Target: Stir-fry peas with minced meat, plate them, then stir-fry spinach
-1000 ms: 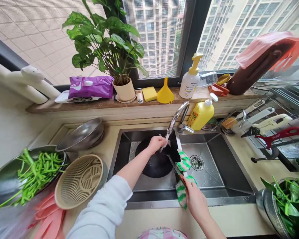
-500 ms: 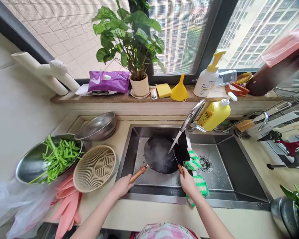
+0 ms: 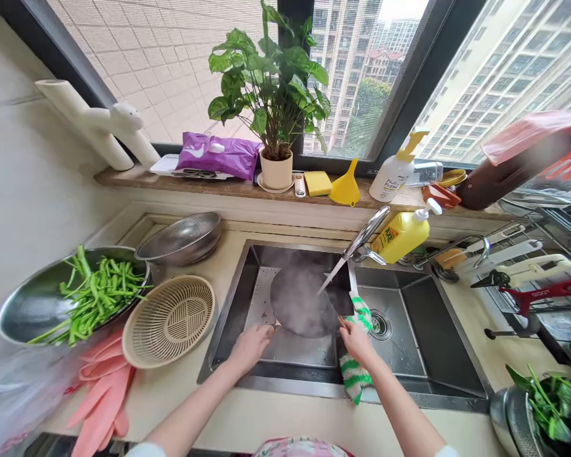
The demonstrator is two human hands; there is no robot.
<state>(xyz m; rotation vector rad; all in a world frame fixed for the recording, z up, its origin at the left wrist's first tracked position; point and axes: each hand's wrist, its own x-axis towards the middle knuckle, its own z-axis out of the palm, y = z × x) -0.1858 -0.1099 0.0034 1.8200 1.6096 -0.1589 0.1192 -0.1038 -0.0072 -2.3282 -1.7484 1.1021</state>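
A dark wok (image 3: 295, 304) sits in the left basin of the steel sink (image 3: 276, 381), with steam rising from it. My left hand (image 3: 251, 348) is wrapped round the wok's handle, which is mostly covered by my fingers. Water runs from the chrome faucet (image 3: 366, 231) into the wok's right side. My right hand (image 3: 356, 341) grips a wooden-handled tool (image 3: 342, 320) with a thin metal shaft reaching toward the wok; its working end is hidden. A green-and-white striped cloth (image 3: 356, 374) hangs over the sink divider, beside and beneath my right hand.
On the left stand a beige basket (image 3: 171, 324), a metal colander (image 3: 183, 238) and a bowl (image 3: 23, 311) of green peppers (image 3: 98, 292). Pink gloves (image 3: 102, 393) lie in front. A yellow soap bottle (image 3: 400, 238) stands behind the faucet. A dish rack (image 3: 556, 235) is at right.
My left hand has moved along the wok handle toward the pan and now covers it. Steam over the wok is thicker. The camera view has shifted slightly.
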